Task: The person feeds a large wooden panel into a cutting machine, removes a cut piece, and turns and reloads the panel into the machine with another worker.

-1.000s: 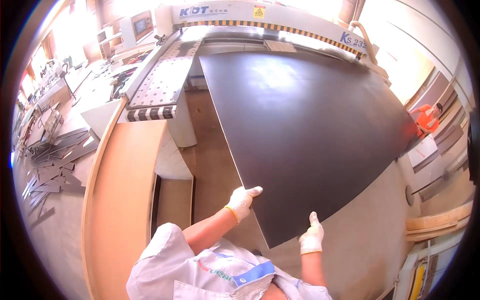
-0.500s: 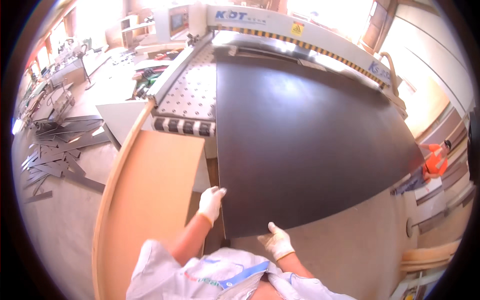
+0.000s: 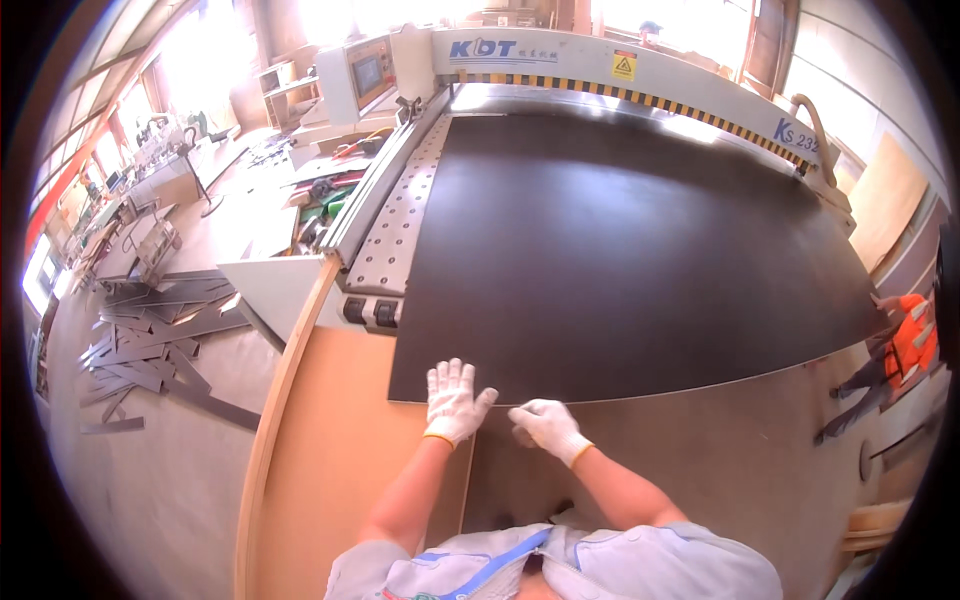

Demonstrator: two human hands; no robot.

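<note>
A large dark brown panel (image 3: 620,250) lies flat on the bed of a big white panel saw (image 3: 600,60). My left hand (image 3: 453,400), in a white work glove, presses flat with spread fingers on the panel's near edge. My right hand (image 3: 545,425), also gloved, sits just below that edge with its fingers curled; whether it pinches the edge is unclear. Both forearms come up from the bottom of the picture.
A light wooden board (image 3: 330,470) lies left of my arms. The saw's perforated metal side table (image 3: 395,225) runs along the panel's left. Grey offcut strips (image 3: 160,340) litter the floor at left. A person in an orange vest (image 3: 908,340) stands at the right edge.
The panel has slid farther onto the saw bed, away from me. Both hands moved with its near edge and came closer together, and the left now lies flat on it.
</note>
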